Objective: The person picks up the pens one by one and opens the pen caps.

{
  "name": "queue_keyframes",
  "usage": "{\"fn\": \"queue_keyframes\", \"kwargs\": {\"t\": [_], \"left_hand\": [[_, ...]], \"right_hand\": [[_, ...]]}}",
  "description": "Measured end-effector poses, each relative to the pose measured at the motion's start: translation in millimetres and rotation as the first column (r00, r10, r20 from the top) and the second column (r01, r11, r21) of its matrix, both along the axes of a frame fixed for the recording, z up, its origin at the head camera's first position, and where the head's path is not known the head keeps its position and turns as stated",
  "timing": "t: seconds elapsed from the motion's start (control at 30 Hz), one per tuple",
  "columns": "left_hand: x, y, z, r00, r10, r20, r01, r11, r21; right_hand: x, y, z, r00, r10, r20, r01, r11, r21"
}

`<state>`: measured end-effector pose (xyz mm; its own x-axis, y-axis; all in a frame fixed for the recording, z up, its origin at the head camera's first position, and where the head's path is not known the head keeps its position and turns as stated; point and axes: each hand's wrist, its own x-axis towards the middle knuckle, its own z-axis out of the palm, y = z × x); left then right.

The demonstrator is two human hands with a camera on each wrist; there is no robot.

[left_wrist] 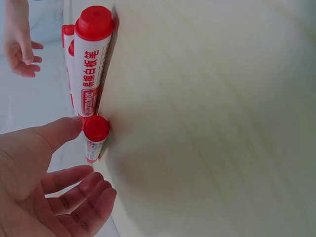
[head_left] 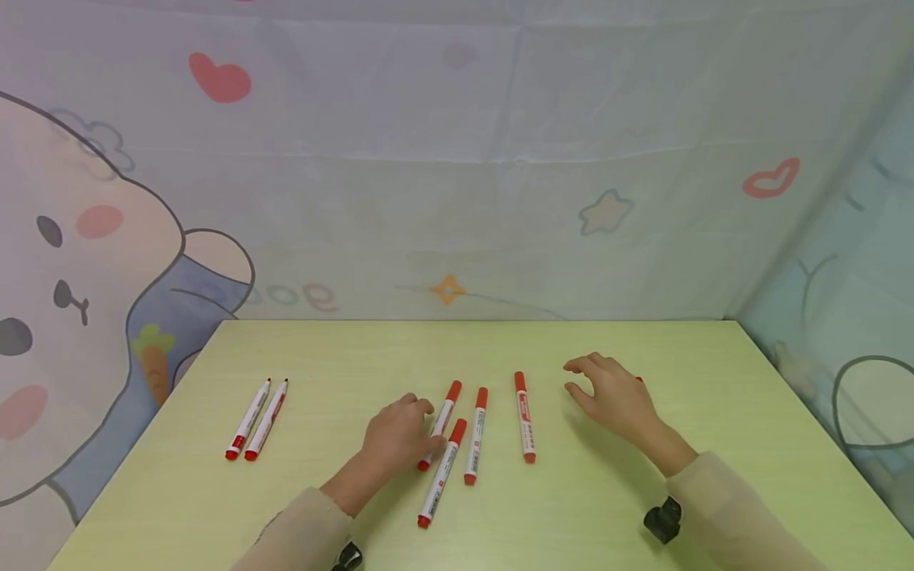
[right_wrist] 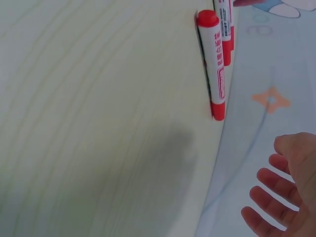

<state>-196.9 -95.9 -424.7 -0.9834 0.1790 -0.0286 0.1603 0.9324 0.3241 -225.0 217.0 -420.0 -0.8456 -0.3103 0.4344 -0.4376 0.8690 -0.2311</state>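
My left hand (head_left: 400, 432) is low over the table beside a white marker with a red cap (head_left: 447, 408), thumb and fingers spread around its near part. Whether it touches the marker I cannot tell. Just to the right lie a front marker (head_left: 440, 488) and a third marker (head_left: 475, 438), both red-capped. Another capped marker (head_left: 524, 416) lies between the hands; its red lettering faces up. My right hand (head_left: 620, 400) hovers to the right of that one, fingers apart and loosely bent, holding nothing. A red tip (head_left: 639, 379) peeks out behind it, mostly hidden.
At the left of the pale table (head_left: 343, 357) lie two uncapped markers, the outer marker (head_left: 250, 416) and inner marker (head_left: 268, 416), dark nibs facing away. A printed curtain (head_left: 400, 198) hangs behind the table's far edge. Dark wrist devices (head_left: 664, 519) sit below the sleeves.
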Motion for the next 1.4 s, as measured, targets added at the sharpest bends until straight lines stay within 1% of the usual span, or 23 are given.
{"fn": "queue_keyframes", "kwargs": {"t": [0.1,0.23,0.4,0.57,0.63,0.9,1.03,1.17,1.4], "left_hand": [[0.7,1.5,-0.6,1.000,0.003,0.017,-0.003,1.000,0.002],[1.8,2.4,-0.7,1.000,-0.005,0.022,0.005,1.000,0.010],[2.0,3.1,0.4,0.999,-0.024,0.027,0.023,1.000,0.021],[3.0,3.5,0.7,0.999,-0.034,0.033,0.034,0.999,0.020],[3.0,3.3,0.3,0.999,-0.034,0.018,0.034,0.999,0.017],[1.1,-1.6,-2.7,0.999,-0.032,-0.007,0.032,0.999,0.008],[-0.5,-4.9,-2.1,0.999,-0.037,-0.026,0.037,0.999,0.003],[-2.2,-7.7,1.3,0.997,-0.049,-0.065,0.049,0.999,-0.005],[-4.3,-13.0,11.6,0.990,-0.068,-0.125,0.064,0.997,-0.034]], "right_hand": [[1.8,-4.7,1.2,1.000,0.027,0.008,-0.027,1.000,-0.001],[3.8,-8.6,1.7,0.999,0.051,0.008,-0.051,0.999,0.004],[5.7,-11.7,-0.1,0.997,0.070,-0.029,-0.070,0.998,0.007],[8.3,-16.3,0.5,0.997,0.078,-0.018,-0.078,0.997,0.006],[9.4,-18.1,1.0,0.996,0.086,-0.015,-0.085,0.996,0.007],[12.7,-23.3,2.8,0.992,0.122,-0.012,-0.122,0.992,0.014],[13.2,-24.3,2.8,0.991,0.135,-0.015,-0.135,0.991,0.018],[13.1,-25.4,2.2,0.988,0.150,-0.027,-0.150,0.989,0.019],[15.1,-29.5,4.1,0.985,0.167,-0.037,-0.167,0.986,0.013]]}}
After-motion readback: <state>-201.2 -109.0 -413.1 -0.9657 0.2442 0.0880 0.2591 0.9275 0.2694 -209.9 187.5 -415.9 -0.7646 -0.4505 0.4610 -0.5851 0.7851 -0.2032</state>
